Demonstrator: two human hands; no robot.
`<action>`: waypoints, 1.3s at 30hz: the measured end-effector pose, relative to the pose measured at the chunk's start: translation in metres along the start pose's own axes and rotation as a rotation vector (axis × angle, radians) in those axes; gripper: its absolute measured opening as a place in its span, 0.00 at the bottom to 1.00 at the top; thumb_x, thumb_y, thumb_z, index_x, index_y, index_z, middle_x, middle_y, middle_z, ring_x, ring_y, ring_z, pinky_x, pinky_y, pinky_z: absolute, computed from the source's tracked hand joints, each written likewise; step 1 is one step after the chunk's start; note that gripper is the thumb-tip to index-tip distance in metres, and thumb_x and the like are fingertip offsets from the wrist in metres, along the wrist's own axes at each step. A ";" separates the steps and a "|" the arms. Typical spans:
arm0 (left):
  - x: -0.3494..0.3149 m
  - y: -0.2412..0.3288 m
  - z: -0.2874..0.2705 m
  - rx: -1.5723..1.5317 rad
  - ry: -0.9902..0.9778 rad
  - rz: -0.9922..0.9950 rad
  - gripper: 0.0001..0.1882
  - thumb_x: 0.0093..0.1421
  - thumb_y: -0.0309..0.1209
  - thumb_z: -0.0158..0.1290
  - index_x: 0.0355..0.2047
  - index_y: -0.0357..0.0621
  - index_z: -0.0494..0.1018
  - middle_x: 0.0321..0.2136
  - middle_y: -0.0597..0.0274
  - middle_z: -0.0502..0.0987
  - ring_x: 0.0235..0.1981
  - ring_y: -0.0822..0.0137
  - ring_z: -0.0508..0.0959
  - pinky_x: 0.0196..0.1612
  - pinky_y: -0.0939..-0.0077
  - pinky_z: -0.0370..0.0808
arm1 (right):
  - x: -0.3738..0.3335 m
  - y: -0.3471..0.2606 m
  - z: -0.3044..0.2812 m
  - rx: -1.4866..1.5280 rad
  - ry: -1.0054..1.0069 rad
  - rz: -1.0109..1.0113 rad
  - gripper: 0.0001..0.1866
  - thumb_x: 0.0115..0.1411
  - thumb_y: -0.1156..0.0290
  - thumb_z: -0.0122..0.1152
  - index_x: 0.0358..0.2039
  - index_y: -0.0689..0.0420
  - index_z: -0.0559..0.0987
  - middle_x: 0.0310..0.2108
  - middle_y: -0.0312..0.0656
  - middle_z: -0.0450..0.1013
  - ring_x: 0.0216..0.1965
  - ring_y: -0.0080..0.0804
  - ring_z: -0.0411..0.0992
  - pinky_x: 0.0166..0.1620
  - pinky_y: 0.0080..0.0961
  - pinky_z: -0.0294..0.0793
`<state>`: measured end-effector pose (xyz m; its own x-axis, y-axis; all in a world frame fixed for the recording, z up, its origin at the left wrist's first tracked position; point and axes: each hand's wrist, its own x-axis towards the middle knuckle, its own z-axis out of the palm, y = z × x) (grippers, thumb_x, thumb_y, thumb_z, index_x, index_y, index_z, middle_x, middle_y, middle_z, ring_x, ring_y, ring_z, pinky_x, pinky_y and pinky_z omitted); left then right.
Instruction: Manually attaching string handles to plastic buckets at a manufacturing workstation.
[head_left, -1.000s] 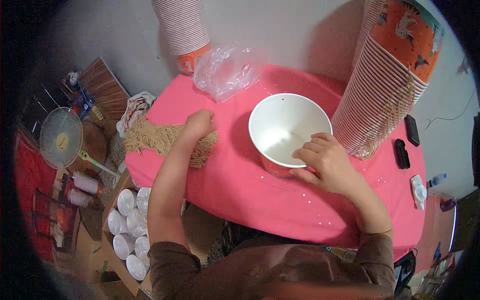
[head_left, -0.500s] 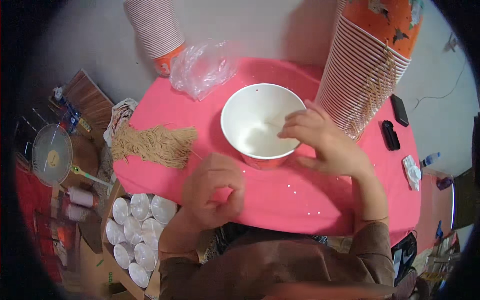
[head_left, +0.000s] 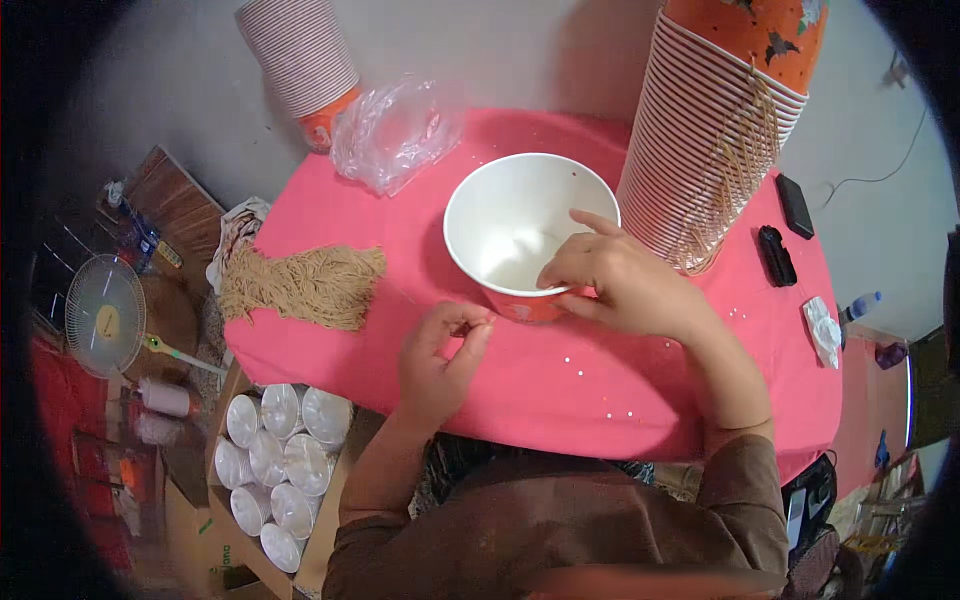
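A white-lined paper bucket (head_left: 500, 210) with an orange outside stands upright on the pink-covered table, a small dark hole near its far rim. My right hand (head_left: 635, 285) bends over its near-right rim, fingers inside and thumb outside, gripping the wall. In front of the bucket's left side, my left hand (head_left: 440, 360) is closed in a pinch, thumb against forefinger. Whatever those fingertips hold is too small to make out. Left of them lies a bundle of tan cords (head_left: 305, 285).
A tall leaning stack of orange buckets (head_left: 700, 140), tan cords hanging down it, stands right. Behind are a shorter stack (head_left: 300, 60) and a clear plastic bag (head_left: 390, 135). Black objects (head_left: 775, 255) and a crumpled tissue (head_left: 822, 330) lie right. Below left, a carton (head_left: 340, 500) holds several white cups.
My left hand has moved right and farther away, toward the bucket, its fingertips still together. My right hand has moved left and down, its fingers bending over the near rim.
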<state>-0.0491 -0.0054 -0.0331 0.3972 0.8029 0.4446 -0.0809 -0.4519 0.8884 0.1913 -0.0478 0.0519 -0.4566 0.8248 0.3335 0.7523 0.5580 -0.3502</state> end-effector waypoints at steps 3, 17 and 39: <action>0.000 -0.013 -0.003 -0.081 0.044 -0.057 0.07 0.60 0.19 0.54 0.40 0.36 0.73 0.34 0.63 0.77 0.36 0.75 0.76 0.42 0.81 0.73 | 0.001 -0.001 0.000 -0.036 -0.041 0.023 0.12 0.50 0.73 0.64 0.37 0.56 0.80 0.33 0.40 0.77 0.41 0.38 0.75 0.67 0.52 0.53; 0.006 -0.040 0.011 -0.140 -0.010 -0.007 0.33 0.59 0.15 0.52 0.64 0.36 0.54 0.32 0.63 0.74 0.35 0.76 0.74 0.42 0.82 0.71 | 0.041 -0.018 0.017 0.019 -0.104 0.163 0.14 0.51 0.77 0.60 0.40 0.61 0.78 0.33 0.51 0.76 0.37 0.53 0.74 0.40 0.40 0.73; 0.010 -0.031 0.024 0.409 -0.020 0.307 0.34 0.58 0.22 0.56 0.65 0.45 0.60 0.30 0.53 0.76 0.31 0.57 0.79 0.33 0.64 0.78 | 0.026 0.000 -0.003 0.437 -0.069 0.174 0.20 0.48 0.86 0.56 0.44 0.64 0.78 0.37 0.42 0.77 0.41 0.29 0.73 0.46 0.26 0.72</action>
<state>-0.0210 0.0076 -0.0586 0.4291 0.6031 0.6723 0.1657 -0.7843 0.5978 0.1809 -0.0269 0.0630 -0.3832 0.9053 0.1834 0.5565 0.3847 -0.7364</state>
